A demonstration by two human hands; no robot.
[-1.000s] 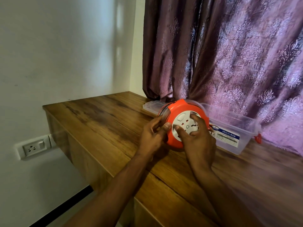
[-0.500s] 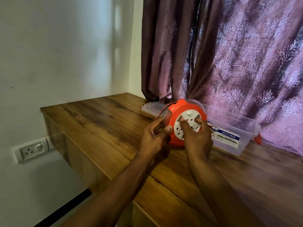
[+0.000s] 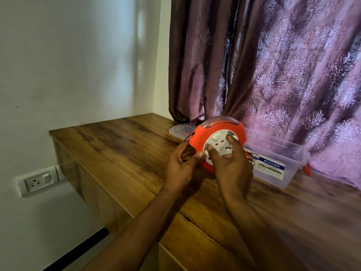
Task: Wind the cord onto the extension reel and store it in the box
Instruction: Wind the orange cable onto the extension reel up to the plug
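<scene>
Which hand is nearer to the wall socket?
Left. The left hand holds the reel's edge on the wall socket's side; the right hand is beyond, on the reel's face.

Single view only: head-worn wide-angle camera, looking forward and down from above the person's forearms. Lens sits close to the work; both arms enter from the bottom edge, and the left hand (image 3: 180,167) and right hand (image 3: 231,169) meet slightly right of frame centre on the orange reel (image 3: 217,132). Axis points toward the room corner, where the white wall (image 3: 78,65) on the left meets the purple curtain (image 3: 273,65) straight ahead and right. The counter (image 3: 121,145) runs diagonally from left-centre to lower right. Clear box (image 3: 277,153) lies just beyond the hands. Wall socket (image 3: 38,181) shows at the left edge. Straight lines bow at the margins. No second view to compare.
</scene>
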